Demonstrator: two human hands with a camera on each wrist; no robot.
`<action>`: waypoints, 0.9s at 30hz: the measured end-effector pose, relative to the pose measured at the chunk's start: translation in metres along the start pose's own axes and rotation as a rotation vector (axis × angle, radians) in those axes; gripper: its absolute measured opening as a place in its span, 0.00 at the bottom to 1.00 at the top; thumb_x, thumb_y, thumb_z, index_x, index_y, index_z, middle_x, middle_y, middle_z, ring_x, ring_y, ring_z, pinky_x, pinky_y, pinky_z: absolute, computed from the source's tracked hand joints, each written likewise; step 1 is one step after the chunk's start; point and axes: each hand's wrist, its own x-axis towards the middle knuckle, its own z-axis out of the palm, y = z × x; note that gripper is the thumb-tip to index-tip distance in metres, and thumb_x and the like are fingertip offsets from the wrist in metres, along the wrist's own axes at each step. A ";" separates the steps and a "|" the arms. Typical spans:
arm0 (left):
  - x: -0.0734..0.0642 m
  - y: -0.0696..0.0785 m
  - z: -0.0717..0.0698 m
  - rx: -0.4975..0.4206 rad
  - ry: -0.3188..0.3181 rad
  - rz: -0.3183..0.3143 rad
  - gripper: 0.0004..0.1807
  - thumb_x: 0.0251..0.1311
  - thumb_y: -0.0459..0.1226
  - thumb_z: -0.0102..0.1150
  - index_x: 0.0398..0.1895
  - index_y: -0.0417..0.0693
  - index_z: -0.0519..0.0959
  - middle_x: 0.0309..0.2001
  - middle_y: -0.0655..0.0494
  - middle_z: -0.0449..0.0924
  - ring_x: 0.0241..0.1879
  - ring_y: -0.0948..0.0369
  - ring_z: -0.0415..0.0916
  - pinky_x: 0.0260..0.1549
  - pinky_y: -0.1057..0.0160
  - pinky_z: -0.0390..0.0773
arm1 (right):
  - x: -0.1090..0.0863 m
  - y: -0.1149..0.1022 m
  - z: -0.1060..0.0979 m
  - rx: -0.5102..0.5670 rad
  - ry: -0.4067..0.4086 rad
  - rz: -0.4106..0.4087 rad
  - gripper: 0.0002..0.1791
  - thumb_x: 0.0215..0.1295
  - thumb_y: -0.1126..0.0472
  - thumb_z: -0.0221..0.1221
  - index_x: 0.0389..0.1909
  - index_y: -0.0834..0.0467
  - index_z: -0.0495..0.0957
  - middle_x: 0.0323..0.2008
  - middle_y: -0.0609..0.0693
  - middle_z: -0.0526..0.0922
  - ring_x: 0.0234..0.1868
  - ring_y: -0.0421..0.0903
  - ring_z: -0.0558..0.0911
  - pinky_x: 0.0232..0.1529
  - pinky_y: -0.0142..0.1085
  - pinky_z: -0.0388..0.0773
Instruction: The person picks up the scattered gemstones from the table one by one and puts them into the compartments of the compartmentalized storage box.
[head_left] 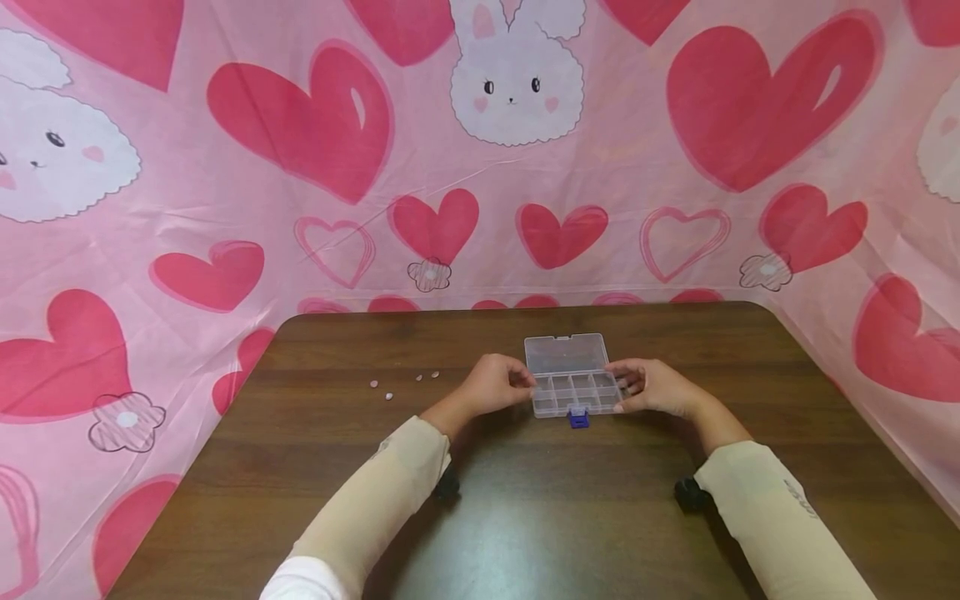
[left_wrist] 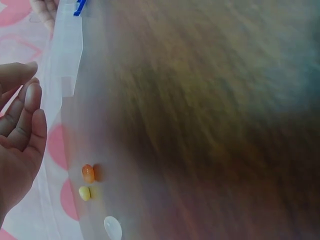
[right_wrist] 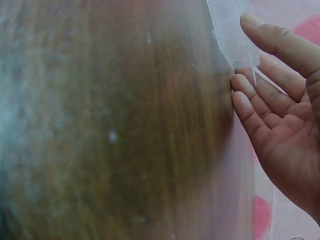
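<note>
A clear plastic compartment box (head_left: 555, 410) stands on the table, its lid (head_left: 566, 354) folded back to the far side. Its blue latch (head_left: 578, 419) faces the person. At the box's left end is the left hand (head_left: 493, 385), fingertips right at the edge; the left wrist view shows its fingers loosely bent, thumb near the index finger. On the opposite end, the right hand (head_left: 662, 387) spreads thumb and fingers around the near right corner. Relaxed fingers (right_wrist: 245, 105) lie beside the box end in the right wrist view. The compartments look bare.
Several small bead-like pieces lie left of the left hand, among them an orange one (left_wrist: 88, 173), a yellow one (left_wrist: 85, 193) and a whitish oval one (left_wrist: 113, 228). The dark wooden table (head_left: 540, 533) ends at a pink heart-patterned cloth (head_left: 495, 183).
</note>
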 end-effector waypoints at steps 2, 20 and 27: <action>0.002 0.000 0.000 0.004 0.006 0.001 0.02 0.52 0.33 0.71 0.28 0.43 0.86 0.25 0.59 0.83 0.25 0.70 0.73 0.29 0.72 0.74 | 0.000 0.000 0.000 -0.001 -0.001 0.001 0.41 0.48 0.60 0.75 0.63 0.68 0.69 0.48 0.62 0.79 0.45 0.54 0.79 0.46 0.42 0.78; 0.013 -0.008 0.009 -0.056 0.053 -0.112 0.04 0.50 0.31 0.73 0.28 0.44 0.86 0.24 0.59 0.83 0.23 0.70 0.74 0.27 0.72 0.75 | -0.001 0.000 0.000 0.010 -0.007 -0.002 0.41 0.49 0.61 0.75 0.63 0.69 0.69 0.48 0.62 0.79 0.46 0.54 0.79 0.45 0.40 0.79; 0.010 -0.013 0.011 -0.140 0.088 -0.145 0.06 0.47 0.30 0.74 0.29 0.42 0.86 0.24 0.57 0.83 0.24 0.69 0.75 0.26 0.70 0.76 | -0.001 0.002 0.000 0.009 -0.003 -0.011 0.41 0.49 0.60 0.75 0.63 0.69 0.69 0.49 0.62 0.79 0.47 0.55 0.78 0.46 0.41 0.79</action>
